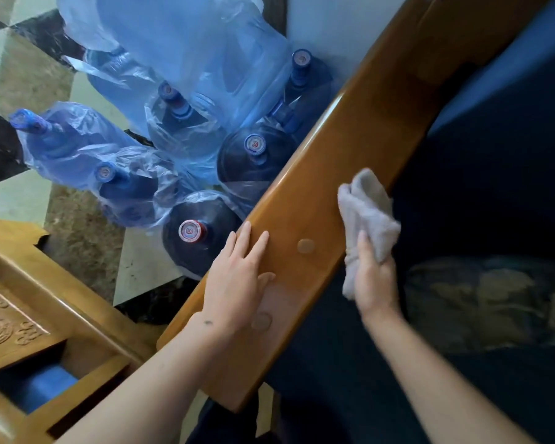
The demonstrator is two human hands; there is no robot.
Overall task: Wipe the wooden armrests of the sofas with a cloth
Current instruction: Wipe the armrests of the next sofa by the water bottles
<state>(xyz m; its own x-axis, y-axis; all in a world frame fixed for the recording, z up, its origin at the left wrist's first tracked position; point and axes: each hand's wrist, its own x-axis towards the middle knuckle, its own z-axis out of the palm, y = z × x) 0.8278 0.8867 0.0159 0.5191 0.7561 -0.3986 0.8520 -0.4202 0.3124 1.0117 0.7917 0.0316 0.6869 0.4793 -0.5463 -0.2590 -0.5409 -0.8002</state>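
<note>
A long polished wooden armrest [343, 161] runs diagonally from lower left to upper right, with two round wooden plugs in its top. My left hand [237, 277] lies flat on its near part, fingers spread, holding nothing. My right hand [372, 277] grips a crumpled grey cloth [367, 209] at the armrest's inner right edge, over the sofa's dark blue seat [478, 203]. The cloth's upper part touches the wood's edge.
Several large blue water jugs [253, 155], some in thin plastic bags, stand on the tiled floor [23, 75] just left of the armrest. A carved wooden piece of furniture [29, 315] sits at lower left. A patterned cushion [481, 299] lies on the seat.
</note>
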